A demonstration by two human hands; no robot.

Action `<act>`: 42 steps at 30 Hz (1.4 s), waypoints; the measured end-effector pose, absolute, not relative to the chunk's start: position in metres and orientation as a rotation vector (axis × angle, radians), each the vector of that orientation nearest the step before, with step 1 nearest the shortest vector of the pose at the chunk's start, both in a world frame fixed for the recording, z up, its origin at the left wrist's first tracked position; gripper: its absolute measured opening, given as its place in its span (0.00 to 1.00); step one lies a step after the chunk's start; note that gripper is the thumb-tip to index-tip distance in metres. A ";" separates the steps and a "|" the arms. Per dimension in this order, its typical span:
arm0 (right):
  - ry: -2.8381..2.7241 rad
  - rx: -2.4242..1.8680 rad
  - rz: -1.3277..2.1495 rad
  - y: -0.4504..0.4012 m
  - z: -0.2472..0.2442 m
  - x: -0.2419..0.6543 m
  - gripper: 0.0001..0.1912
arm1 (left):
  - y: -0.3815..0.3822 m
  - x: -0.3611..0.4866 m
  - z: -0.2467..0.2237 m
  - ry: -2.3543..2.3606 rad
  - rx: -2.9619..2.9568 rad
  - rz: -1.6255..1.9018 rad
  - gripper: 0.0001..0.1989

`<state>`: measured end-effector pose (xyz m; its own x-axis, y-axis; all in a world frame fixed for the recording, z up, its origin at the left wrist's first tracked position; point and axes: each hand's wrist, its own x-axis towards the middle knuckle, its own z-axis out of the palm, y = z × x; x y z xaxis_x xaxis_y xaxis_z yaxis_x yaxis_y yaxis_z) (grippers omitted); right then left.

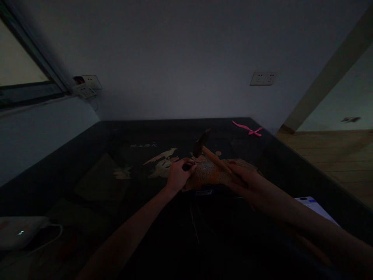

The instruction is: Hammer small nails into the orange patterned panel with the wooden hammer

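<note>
My right hand [244, 175] is closed round the wooden handle of a hammer [216, 158]. The dark hammer head is raised, up and left of that hand. My left hand [177, 175] is closed in a pinch at the left end of an orange, dark-spotted object [214, 175]; what lies between the fingertips is too small and dim to name. The spotted object rests on a dark table [163, 132], in front of me. A small gap shows between the hammer head and my left fingertips.
Pale bird-like pictures [161, 167] and white characters mark the tabletop. A pink ribbon-like strip [253, 131] lies at the back right. A white device with a cable [23, 232] sits at the left; a lit screen [316, 209] is partly behind my right forearm. A wall bounds the back.
</note>
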<state>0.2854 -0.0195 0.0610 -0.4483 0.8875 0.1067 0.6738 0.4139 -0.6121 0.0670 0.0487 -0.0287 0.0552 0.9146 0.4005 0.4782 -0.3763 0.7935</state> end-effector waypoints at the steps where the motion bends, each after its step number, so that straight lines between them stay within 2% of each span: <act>1: -2.272 -1.347 0.727 -0.019 0.060 0.285 0.20 | 0.049 0.067 -0.029 1.395 1.897 1.267 0.03; 4: -2.309 -1.406 0.821 -0.019 0.056 0.285 0.19 | 0.049 0.066 -0.030 1.423 1.925 1.236 0.04; 10: -2.250 -1.393 0.744 -0.021 0.059 0.286 0.17 | 0.049 0.066 -0.030 1.387 1.899 1.258 0.03; 16: -2.295 -1.418 0.849 -0.020 0.055 0.286 0.17 | 0.050 0.065 -0.031 1.415 1.951 1.229 0.05; 21: -2.269 -1.369 0.713 -0.021 0.058 0.288 0.18 | 0.050 0.065 -0.032 1.370 1.940 1.236 0.04; 27: -2.270 -1.397 0.931 -0.023 0.059 0.286 0.16 | 0.049 0.065 -0.030 1.418 1.960 1.197 0.04; 33: -2.271 -1.402 0.799 -0.023 0.061 0.288 0.16 | 0.050 0.065 -0.033 1.384 1.955 1.213 0.03; 38: -2.323 -1.434 0.850 -0.024 0.056 0.286 0.13 | 0.050 0.065 -0.032 1.428 1.959 1.179 0.07; 42: -2.301 -1.419 0.797 -0.027 0.061 0.286 0.14 | 0.050 0.067 -0.033 1.400 1.909 1.215 0.11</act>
